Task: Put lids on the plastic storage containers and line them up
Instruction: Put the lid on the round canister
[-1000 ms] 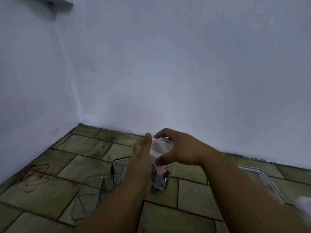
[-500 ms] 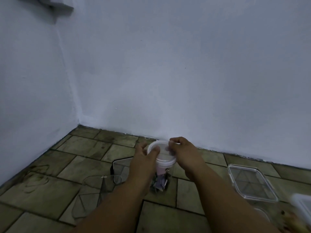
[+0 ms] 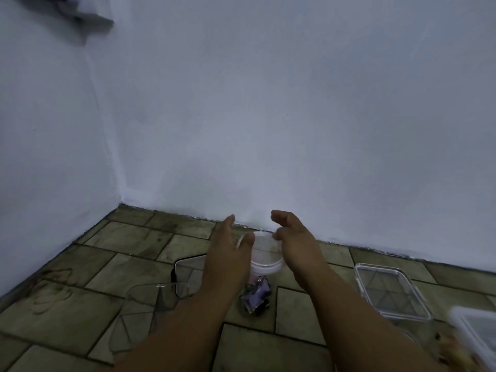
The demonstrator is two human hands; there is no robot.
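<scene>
Left hand (image 3: 228,253) and right hand (image 3: 295,242) are leaving the lid (image 3: 264,251), fingers (image 3: 229,222) opening. The container (image 3: 256,294) is appearing capped; lining up is remaining

Two bare, pale blue-white walls (image 3: 295,116) meet at a corner (image 3: 118,183) above a floor (image 3: 128,237) of worn, stained olive-brown tiles in dim, even light. A dark, blurred fixture (image 3: 86,17) juts out at top left.
</scene>
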